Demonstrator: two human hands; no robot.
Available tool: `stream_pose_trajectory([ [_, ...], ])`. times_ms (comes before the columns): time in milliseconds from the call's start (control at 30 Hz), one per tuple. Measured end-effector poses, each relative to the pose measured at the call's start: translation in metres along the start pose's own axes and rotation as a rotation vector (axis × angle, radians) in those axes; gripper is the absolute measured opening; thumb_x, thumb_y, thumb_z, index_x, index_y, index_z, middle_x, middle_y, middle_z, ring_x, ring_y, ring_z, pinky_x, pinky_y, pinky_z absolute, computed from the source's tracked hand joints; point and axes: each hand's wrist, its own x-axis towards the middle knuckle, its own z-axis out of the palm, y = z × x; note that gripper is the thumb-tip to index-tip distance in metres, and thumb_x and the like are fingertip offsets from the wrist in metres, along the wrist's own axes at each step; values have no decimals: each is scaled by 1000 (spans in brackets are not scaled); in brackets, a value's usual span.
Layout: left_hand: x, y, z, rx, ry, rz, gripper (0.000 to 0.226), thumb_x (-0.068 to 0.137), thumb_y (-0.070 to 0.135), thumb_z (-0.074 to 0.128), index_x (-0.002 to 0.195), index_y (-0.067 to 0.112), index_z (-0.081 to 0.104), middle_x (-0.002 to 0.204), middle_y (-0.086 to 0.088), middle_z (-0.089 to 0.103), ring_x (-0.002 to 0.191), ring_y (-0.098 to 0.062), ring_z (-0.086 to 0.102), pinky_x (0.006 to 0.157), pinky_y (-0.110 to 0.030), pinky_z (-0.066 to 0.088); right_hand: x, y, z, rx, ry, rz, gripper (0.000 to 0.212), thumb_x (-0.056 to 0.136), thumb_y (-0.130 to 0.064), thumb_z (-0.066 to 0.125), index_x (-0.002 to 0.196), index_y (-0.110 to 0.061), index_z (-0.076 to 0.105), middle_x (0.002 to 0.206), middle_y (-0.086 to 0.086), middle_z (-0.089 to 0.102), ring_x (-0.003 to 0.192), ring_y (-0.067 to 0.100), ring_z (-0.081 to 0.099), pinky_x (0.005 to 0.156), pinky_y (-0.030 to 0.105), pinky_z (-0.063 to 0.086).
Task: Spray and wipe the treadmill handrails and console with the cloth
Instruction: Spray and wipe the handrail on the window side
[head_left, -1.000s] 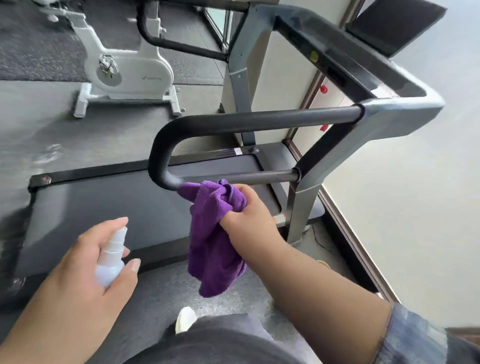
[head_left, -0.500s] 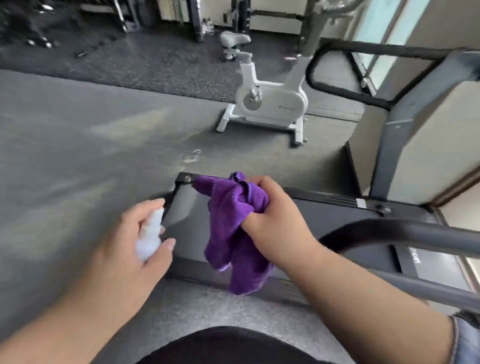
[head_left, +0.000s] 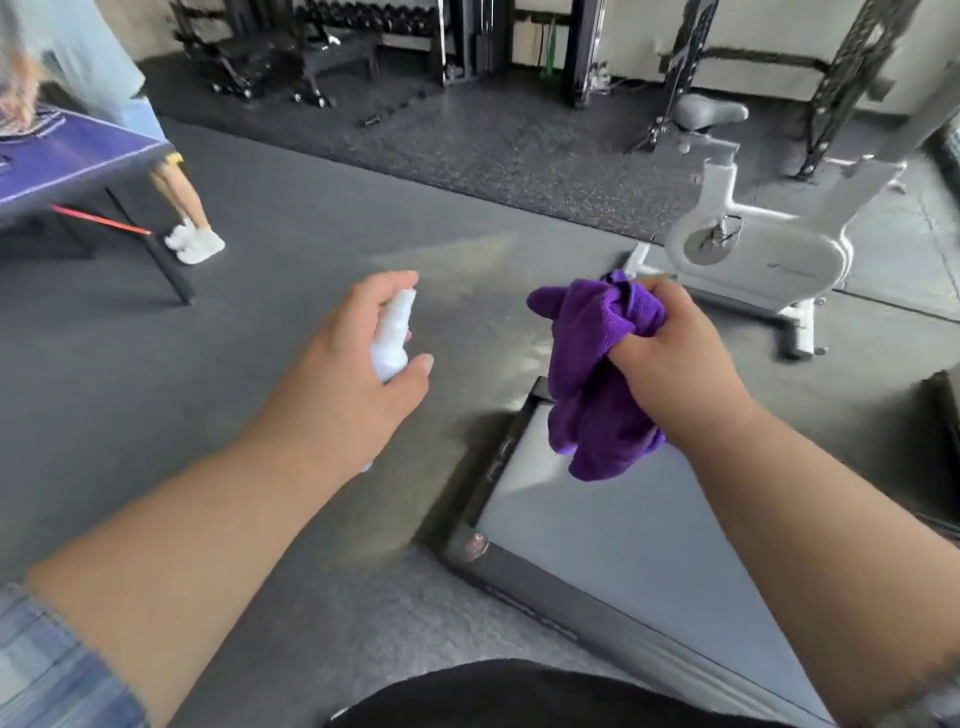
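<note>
My left hand (head_left: 358, 374) grips a small white spray bottle (head_left: 392, 338), nozzle pointing away from me, held in the air over the grey floor. My right hand (head_left: 675, 358) holds a bunched purple cloth (head_left: 597, 374) that hangs down above the rear corner of the treadmill deck (head_left: 623, 545). The cloth touches nothing. The treadmill's handrails and console are out of view; only the grey belt and its black frame corner show at lower right.
A white exercise bike (head_left: 763, 244) stands behind my right hand. At far left a person's leg and white shoe (head_left: 195, 244) stand by a purple table (head_left: 67, 156). Weight racks and benches (head_left: 311, 57) line the back wall. Grey floor (head_left: 260, 312) stretches ahead.
The view has swung left, away from the handrail, which has dropped out of sight. My right hand with the cloth has come off the rail. Both hands keep their grips.
</note>
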Motion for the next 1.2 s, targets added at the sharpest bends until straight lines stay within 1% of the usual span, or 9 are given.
stream_pose_trajectory([
  [100, 52, -41, -48, 52, -89, 10, 55, 88, 30, 65, 124, 58, 34, 119, 14, 54, 97, -8, 56, 62, -24, 46, 31, -29, 67, -36, 12, -4, 28, 79, -15, 62, 96, -37, 58, 104, -4, 67, 94, 8, 64, 82, 21, 50],
  [200, 100, -73, -85, 81, -166, 64, 54, 89, 30, 64, 126, 55, 34, 121, 11, 53, 101, -9, 54, 70, -25, 44, 61, -61, 113, -98, 37, -37, 32, 78, -8, 58, 99, -33, 60, 100, -17, 56, 106, 16, 57, 89, 26, 42],
  [300, 145, -98, -109, 80, -215, 64, 54, 89, 31, 63, 123, 60, 32, 121, 10, 53, 99, -10, 56, 56, -24, 48, 89, -89, 140, -138, 68, -38, 34, 80, -8, 60, 104, -32, 57, 99, -21, 47, 109, 14, 53, 90, 20, 34],
  [400, 191, -121, -113, 68, -238, 90, 54, 90, 32, 62, 123, 61, 32, 124, 10, 52, 99, -8, 55, 54, -19, 43, 124, -101, 159, -158, 103, -38, 37, 80, -11, 63, 109, -34, 58, 108, -11, 51, 109, 12, 54, 91, 19, 34],
  [567, 270, -153, -97, 72, -261, 156, 55, 89, 32, 63, 124, 60, 32, 123, 12, 53, 93, -4, 55, 52, -15, 40, 188, -100, 195, -124, 157, -37, 44, 80, -11, 65, 112, -40, 56, 111, -18, 51, 106, 2, 52, 88, 4, 33],
  [733, 368, -198, -80, 72, -290, 193, 57, 87, 31, 66, 128, 55, 35, 126, 14, 53, 99, -5, 52, 70, -19, 38, 277, -83, 234, -174, 147, -45, 72, 78, -9, 62, 140, -42, 46, 126, -11, 49, 119, 2, 46, 102, 15, 31],
  [867, 466, -222, -59, 38, -337, 194, 58, 87, 29, 67, 128, 55, 35, 125, 14, 54, 102, -3, 51, 78, -21, 35, 364, -82, 250, -246, 161, -1, 83, 79, -9, 61, 150, -42, 33, 125, -17, 42, 113, -8, 40, 94, -2, 23],
  [1000, 552, -238, -36, -6, -383, 228, 60, 85, 29, 68, 125, 57, 34, 124, 13, 53, 106, -6, 54, 84, -28, 40, 444, -87, 263, -348, 163, 20, 71, 74, -7, 63, 138, -34, 51, 126, -9, 50, 118, 6, 50, 101, 11, 30],
  [1200, 672, -260, 6, -21, -431, 334, 61, 84, 29, 70, 127, 55, 35, 119, 13, 54, 104, -9, 54, 84, -28, 40, 544, -83, 285, -367, 233, 71, 56, 72, -6, 61, 121, -35, 61, 118, -9, 53, 113, 6, 51, 104, 17, 35],
])
